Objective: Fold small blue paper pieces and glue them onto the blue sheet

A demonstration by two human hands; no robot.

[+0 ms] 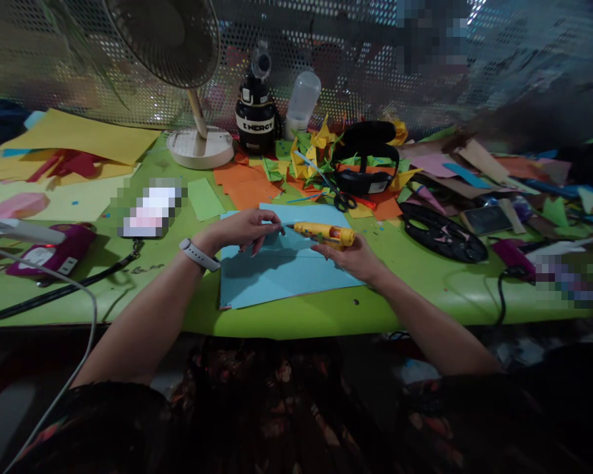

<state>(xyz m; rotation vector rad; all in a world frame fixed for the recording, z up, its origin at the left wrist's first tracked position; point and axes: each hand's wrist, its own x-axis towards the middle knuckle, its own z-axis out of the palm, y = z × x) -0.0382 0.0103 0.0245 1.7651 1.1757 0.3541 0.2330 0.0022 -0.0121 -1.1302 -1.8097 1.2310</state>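
A light blue sheet of paper (pixel 281 270) lies on the green table (pixel 326 309) in front of me. My right hand (pixel 356 257) is closed around a yellow glue gun (pixel 323 233), whose tip points left over the sheet. My left hand (pixel 244 229), with a white watch on its wrist, rests on the sheet's upper part; its fingers are pressed together at a spot just left of the gun's tip. Whether they pinch the paper is unclear.
A desk fan (pixel 178 46) stands at the back left, with a black "ENERGY" bottle (pixel 254 115) and a clear bottle (pixel 302 102) beside it. Scissors (pixel 340 197), a black headset (pixel 366 164), a black reel (pixel 442 232), a phone (pixel 487 218) and coloured paper scraps crowd the right. Yellow sheets (pixel 79 135) lie left.
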